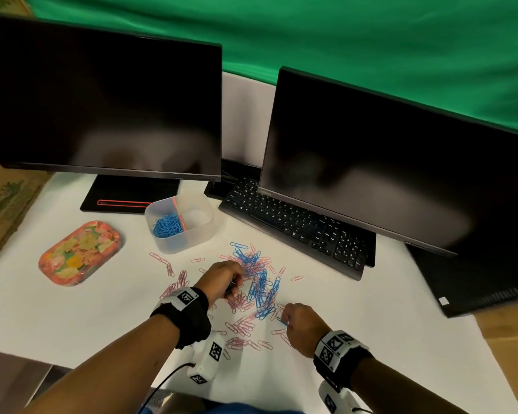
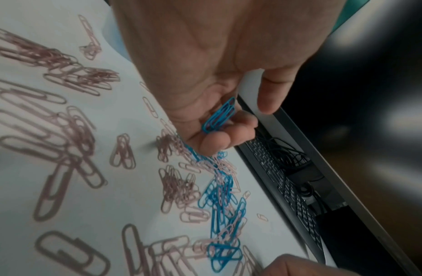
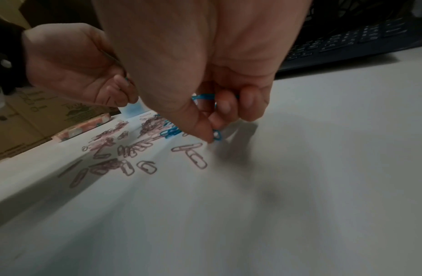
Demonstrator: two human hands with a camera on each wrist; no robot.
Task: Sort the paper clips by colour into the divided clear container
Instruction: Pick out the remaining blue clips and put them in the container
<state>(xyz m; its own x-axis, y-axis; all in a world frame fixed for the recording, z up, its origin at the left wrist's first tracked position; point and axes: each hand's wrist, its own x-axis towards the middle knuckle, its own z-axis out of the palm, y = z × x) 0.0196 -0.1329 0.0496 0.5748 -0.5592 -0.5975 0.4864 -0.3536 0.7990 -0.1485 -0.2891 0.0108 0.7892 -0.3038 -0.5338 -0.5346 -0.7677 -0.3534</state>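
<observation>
A mixed heap of blue paper clips (image 1: 259, 282) and pink paper clips (image 1: 241, 325) lies spread on the white table. The divided clear container (image 1: 202, 231) stands behind it, with blue clips (image 1: 167, 226) in its left compartment; the right compartment looks bare. My left hand (image 1: 226, 279) hovers over the heap's left side, fingers curled round several blue clips (image 2: 219, 115) in the palm. My right hand (image 1: 301, 325) sits at the heap's near right edge, holding blue clips (image 3: 203, 97) in curled fingers and pinching one more blue clip (image 3: 217, 134) at the table.
A floral tray (image 1: 80, 252) lies left of the container. A black keyboard (image 1: 296, 225) and two dark monitors (image 1: 102, 103) stand behind. Cardboard boxes (image 1: 6, 198) border the table's left edge. White tabletop (image 1: 386, 294) stretches to the right.
</observation>
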